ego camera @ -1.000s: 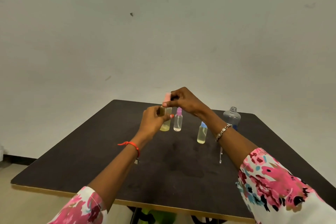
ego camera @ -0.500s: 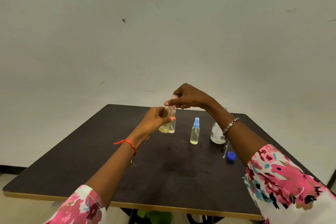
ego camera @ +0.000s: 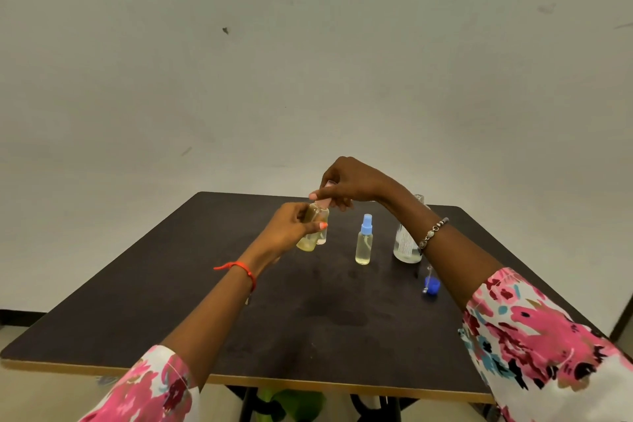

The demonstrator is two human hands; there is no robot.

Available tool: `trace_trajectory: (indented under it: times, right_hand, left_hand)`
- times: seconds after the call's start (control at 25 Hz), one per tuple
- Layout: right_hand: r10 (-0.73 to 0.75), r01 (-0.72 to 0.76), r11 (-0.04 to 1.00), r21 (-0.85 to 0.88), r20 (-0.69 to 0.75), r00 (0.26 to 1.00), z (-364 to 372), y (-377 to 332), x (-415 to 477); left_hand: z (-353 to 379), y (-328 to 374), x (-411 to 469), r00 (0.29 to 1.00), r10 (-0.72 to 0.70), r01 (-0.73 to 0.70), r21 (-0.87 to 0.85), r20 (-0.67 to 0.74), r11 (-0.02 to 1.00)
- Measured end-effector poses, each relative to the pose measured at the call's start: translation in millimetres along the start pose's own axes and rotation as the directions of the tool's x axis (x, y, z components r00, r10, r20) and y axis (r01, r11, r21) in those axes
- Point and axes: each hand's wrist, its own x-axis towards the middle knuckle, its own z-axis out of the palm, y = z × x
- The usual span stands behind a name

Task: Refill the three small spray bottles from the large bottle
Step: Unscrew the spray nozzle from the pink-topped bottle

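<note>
Table (ego camera: 171, 301): dark top with a pale edge band; near edge at 6 o'clock, far edge just behind the bottles; wide bare surface from 7 to 9 o'clock and across the near half.
Held spray bottle (ego camera: 312, 228): at 12 o'clock, long axis near upright, top tipped slightly toward 1 o'clock; yellowish liquid in its base.
Left hand (ego camera: 291, 228): fingers wrapped round the held bottle's body.
Right hand (ego camera: 346, 183): fingertips pinching the pink spray top (ego camera: 323, 201) at the bottle's neck.
Second small bottle (ego camera: 322, 236): mostly hidden just behind the held one.
Blue-topped spray bottle (ego camera: 363, 240): upright at 1 o'clock, standing apart.
Large bottle (ego camera: 406, 243): upright at 2 o'clock, partly behind the right wrist.
Blue cap (ego camera: 431, 284): on the table near the large bottle.
Change: grip and bottle positions match half a second ago.
</note>
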Motion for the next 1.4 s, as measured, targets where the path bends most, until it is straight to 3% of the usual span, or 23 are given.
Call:
trace_trajectory:
  times: [0.2, 0.32, 0.4, 0.48, 0.56, 0.6, 0.68, 0.8, 1.04, 1.4]
  right_hand:
    - [-0.12, 0.12, 0.993, -0.003, 0.052, 0.991, -3, 6, -5]
    - [-0.14, 0.14, 0.987, 0.079, -0.003, 0.99, -7, 15, -10]
    - [-0.071, 0.088, 0.985, 0.145, -0.121, 0.99, -6, 26, -16]
    - [0.089, 0.006, 0.936, 0.351, -0.253, 0.963, 0, 42, -22]
    - [0.255, -0.085, 0.824, 0.561, -0.231, 0.939, 16, 63, -30]
    - [0.315, -0.161, 0.802, 0.575, -0.178, 0.932, 28, 73, -33]
    - [0.359, -0.298, 0.855, 0.424, -0.069, 0.931, 56, 89, -41]
    - [0.339, -0.342, 0.919, 0.196, 0.046, 0.94, 98, 95, -53]
    - [0.41, -0.417, 0.883, 0.215, 0.077, 0.909, 133, 98, -60]
    - [0.403, -0.411, 0.887, 0.209, 0.081, 0.911, 135, 100, -60]
  left_hand:
    - [1, -7, 1, 0.998, -0.044, 0.045, -0.02, 0.039, 0.999]
    - [1, -15, 0, 0.994, -0.093, 0.096, -0.046, 0.05, 0.994]
    - [0, -21, 1, 0.991, -0.136, 0.137, -0.063, 0.017, 0.989]
    - [-3, -27, 1, 0.979, -0.192, 0.186, -0.085, -0.066, 0.979]
    - [-5, -32, 2, 0.96, -0.237, 0.215, -0.144, -0.151, 0.966]
    - [-5, -34, 4, 0.952, -0.246, 0.215, -0.174, -0.182, 0.961]
    - [-4, -35, 6, 0.939, -0.253, 0.203, -0.216, -0.234, 0.955]
    - [1, -36, 9, 0.927, -0.265, 0.2, -0.249, -0.266, 0.948]
    - [10, -33, 8, 0.927, -0.278, 0.215, -0.248, -0.254, 0.945]
    - [14, -35, 8, 0.928, -0.295, 0.232, -0.268, -0.228, 0.935]
